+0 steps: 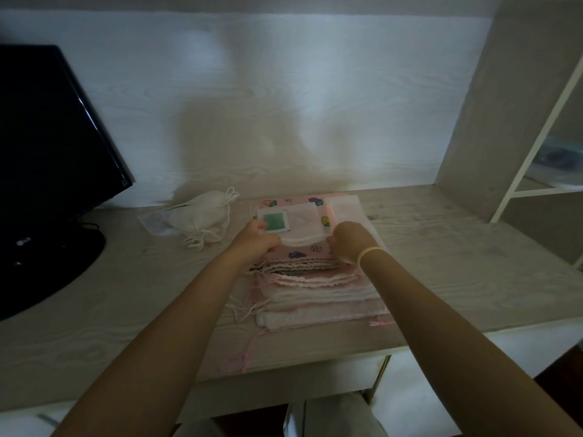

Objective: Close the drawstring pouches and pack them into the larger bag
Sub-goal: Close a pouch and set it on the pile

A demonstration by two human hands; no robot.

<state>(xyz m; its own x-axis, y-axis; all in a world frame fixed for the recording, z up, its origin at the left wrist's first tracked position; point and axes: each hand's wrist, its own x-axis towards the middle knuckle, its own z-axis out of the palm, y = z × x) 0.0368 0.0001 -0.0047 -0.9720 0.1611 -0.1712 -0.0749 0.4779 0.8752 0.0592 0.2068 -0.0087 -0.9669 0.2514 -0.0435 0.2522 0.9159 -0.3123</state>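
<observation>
A sheer white pouch [299, 223] with a green square [273, 221] inside is held at its near, open edge by both hands, on top of a stack of flat pouches [315, 288] on the desk [441, 263]. The left hand [257, 239] is curled around the pouch's left corner; the right hand [350, 241], with a band [367, 251] at the wrist, is pinched on the right corner. Two tied white pouches [205, 217] are seen to the left, near a dark monitor [47, 152].

Both bare arms reach forward; left hand [257, 240] and right hand [350, 241] have fingers curled, pinching fabric; pale band on right wrist.
</observation>
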